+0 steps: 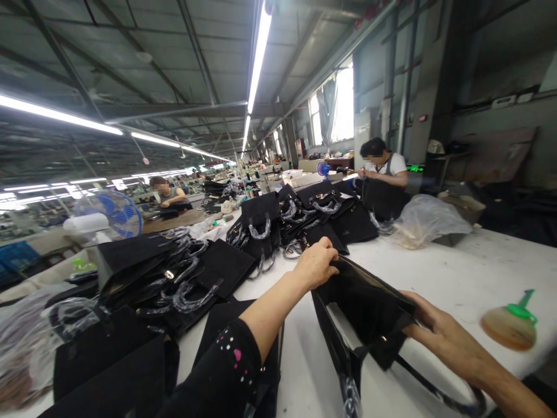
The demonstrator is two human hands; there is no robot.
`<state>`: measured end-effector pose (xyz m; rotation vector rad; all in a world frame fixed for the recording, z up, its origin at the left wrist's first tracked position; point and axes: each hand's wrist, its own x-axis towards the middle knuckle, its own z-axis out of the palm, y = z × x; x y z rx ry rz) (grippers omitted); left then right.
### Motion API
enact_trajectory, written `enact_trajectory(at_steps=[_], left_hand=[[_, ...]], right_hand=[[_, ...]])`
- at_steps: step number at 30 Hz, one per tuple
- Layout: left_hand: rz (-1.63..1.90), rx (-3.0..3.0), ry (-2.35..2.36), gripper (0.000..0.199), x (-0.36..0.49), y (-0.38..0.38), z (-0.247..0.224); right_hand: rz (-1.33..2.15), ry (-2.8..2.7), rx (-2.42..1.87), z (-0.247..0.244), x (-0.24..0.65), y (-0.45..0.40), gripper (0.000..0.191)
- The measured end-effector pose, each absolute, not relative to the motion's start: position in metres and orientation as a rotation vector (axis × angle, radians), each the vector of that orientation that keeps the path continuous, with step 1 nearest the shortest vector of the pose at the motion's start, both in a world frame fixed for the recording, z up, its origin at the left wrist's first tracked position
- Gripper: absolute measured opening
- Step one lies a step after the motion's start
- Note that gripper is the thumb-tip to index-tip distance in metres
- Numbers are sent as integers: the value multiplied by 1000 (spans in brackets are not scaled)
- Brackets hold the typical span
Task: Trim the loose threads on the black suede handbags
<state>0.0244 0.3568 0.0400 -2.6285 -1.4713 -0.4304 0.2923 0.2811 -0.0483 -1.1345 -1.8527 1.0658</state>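
A black handbag [365, 305] is held over the white table, its mouth spread so that the dark inside and a pale strip show. My left hand [317, 264] pinches the far corner of its rim, fingers closed. At the near right end, my right hand [429, 319] grips the bag's edge with thumb and fingers. One dark handle [439, 389] loops below my right wrist. Another handle, wrapped in clear plastic [350, 397], hangs at the bottom of the frame. Part of another black bag lies under my left forearm.
Piles of black handbags [226, 267] with plastic-wrapped handles cover the left and back of the white table [491, 261]. An oil bottle with a green spout [511, 325] lies at right, and a clear plastic bag [429, 220] behind. Two co-workers sit farther off; a blue fan [117, 215] stands left.
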Motion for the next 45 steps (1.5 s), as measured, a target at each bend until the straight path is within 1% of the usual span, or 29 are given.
enact_trajectory(at_steps=[4, 8, 11, 15, 18, 21, 25, 27, 31, 36, 45], left_hand=[[-458, -2616, -1457, 16, 29, 360, 39], [-518, -2584, -1452, 16, 23, 354, 38], [-575, -2540, -1548, 17, 17, 350, 38], [-611, -2464, -1698, 16, 16, 348, 38], [-617, -2419, -1740, 16, 18, 349, 37], [-619, -2385, -1750, 17, 19, 350, 36], [-606, -2362, -1770, 16, 20, 349, 36], [-585, -2358, -1774, 16, 21, 349, 37], [-559, -2356, -1751, 18, 21, 349, 38], [-547, -2348, -1756, 17, 22, 350, 38], [-530, -2345, -1797, 15, 26, 349, 40]], right_hand=[[1052, -1927, -1109, -47, 314, 308, 50], [1049, -1949, -1123, -46, 325, 336, 42], [1018, -1964, -1104, -44, 319, 347, 39], [870, -1948, -1147, -42, 306, 347, 44], [816, -1923, -1056, -40, 304, 341, 49], [861, -1923, -873, -35, 306, 336, 52], [1089, -1798, -774, -26, 300, 334, 50], [1123, -1725, -821, -23, 292, 336, 46], [927, -1717, -1068, -23, 277, 346, 40], [805, -1721, -1192, -26, 275, 358, 27], [831, -1638, -1268, -28, 273, 369, 28]])
